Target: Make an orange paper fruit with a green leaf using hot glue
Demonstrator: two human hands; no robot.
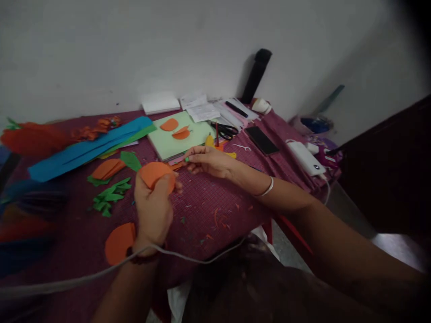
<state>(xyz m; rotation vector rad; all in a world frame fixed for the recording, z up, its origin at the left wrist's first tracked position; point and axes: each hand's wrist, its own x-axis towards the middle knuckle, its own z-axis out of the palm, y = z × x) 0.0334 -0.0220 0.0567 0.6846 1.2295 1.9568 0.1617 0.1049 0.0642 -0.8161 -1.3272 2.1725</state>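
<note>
My left hand is closed around an orange paper cut-out held just above the maroon cloth. My right hand reaches forward to the near edge of a light green paper pad, its fingers pinched on something small I cannot make out. Two orange paper shapes lie on the pad. Another orange disc lies on the cloth beside my left wrist.
Green paper scraps and orange pieces lie left, by long blue and green strips. Scissors, a black phone, a white power bank and papers sit right and behind. A black bottle stands at the wall. A grey cable crosses in front.
</note>
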